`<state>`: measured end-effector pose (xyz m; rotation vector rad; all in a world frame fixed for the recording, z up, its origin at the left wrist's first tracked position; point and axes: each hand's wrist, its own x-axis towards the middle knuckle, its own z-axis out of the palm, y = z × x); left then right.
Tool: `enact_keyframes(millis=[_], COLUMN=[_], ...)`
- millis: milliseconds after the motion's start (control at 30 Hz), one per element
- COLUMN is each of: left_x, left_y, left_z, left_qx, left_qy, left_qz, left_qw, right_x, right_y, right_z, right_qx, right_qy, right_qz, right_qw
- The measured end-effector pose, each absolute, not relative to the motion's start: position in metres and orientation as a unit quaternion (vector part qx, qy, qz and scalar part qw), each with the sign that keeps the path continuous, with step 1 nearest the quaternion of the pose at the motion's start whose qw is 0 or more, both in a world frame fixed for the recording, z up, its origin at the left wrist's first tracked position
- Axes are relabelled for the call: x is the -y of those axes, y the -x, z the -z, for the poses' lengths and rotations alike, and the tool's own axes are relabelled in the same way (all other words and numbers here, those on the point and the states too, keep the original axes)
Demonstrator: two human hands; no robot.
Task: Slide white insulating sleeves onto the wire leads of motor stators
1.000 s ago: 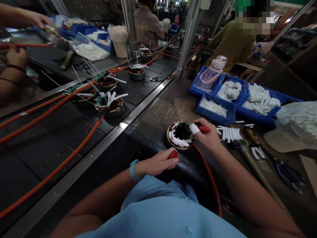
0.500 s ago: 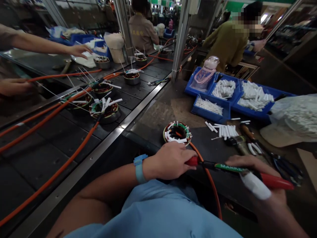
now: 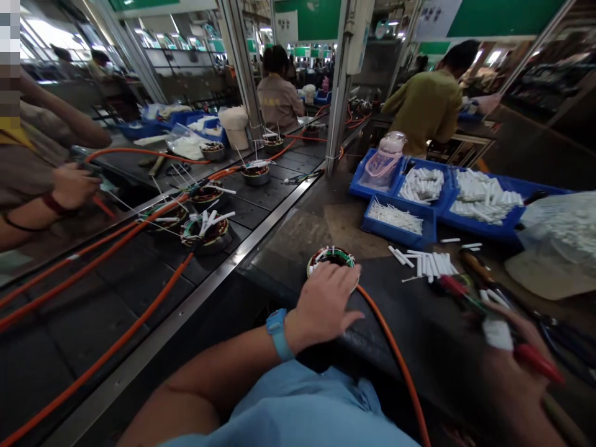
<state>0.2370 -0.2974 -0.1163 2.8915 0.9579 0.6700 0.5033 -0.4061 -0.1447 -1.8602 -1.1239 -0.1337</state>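
A dark slatted conveyor (image 3: 51, 341) runs past a workbench (image 3: 288, 242), with a steel rail (image 3: 233, 256) between them. Beyond the bench, co-workers in olive (image 3: 423, 105) and tan (image 3: 279, 96) stand with their backs to the camera; another, at the left edge, has a fist (image 3: 74, 186) raised near an orange cable. On the bench, blue bins (image 3: 395, 231) hold white tubes and a clear bottle (image 3: 384, 162), next to a plastic bag (image 3: 549, 267). Another orange cable (image 3: 390, 338) curves from the near coil toward the bench's front edge. The left hand (image 3: 326, 304), a blue watch (image 3: 278, 333) at its wrist, is unclenched, its fingers laid across the wound coil (image 3: 331, 254), which sits near the bench's front edge. The right hand (image 3: 516, 347), blurred, grips a red-ended marker (image 3: 540, 364) above the right of the bench, near dark-handled pliers (image 3: 565, 344). Smallest of all, loose white tubes (image 3: 435, 265) lie between coil and tools.
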Motion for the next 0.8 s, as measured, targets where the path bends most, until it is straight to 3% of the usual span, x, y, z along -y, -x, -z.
enact_keyframes(millis=[100,167,233,467,600,800], left_x=[0.285,0.277,0.267,0.178,0.118,0.047], left_y=[-0.224,-0.219,-0.216,-0.218,-0.231,-0.248], left_z=[0.129,0.135,0.137,0.138,0.142,0.148], left_qx=[-0.348,-0.337,-0.335,-0.383,-0.407,-0.412], left_qy=[-0.921,-0.928,-0.93,-0.91,-0.895,-0.889], left_qz=[-0.178,-0.158,-0.153,-0.149,-0.161,-0.186], left_qw=[0.01,0.007,0.002,-0.061,-0.082,-0.074], right_x=[0.394,0.387,0.381,0.387,0.383,0.364], right_y=[-0.57,-0.603,-0.62,-0.568,-0.522,-0.501], right_z=[0.153,0.162,0.168,0.174,0.192,0.222], right_qx=[0.442,0.445,0.455,0.602,0.714,0.735], right_qy=[0.824,0.869,0.875,0.755,0.658,0.66], right_qz=[0.104,0.068,0.063,0.154,0.106,0.047], right_qw=[0.338,0.205,0.155,0.207,0.213,0.15])
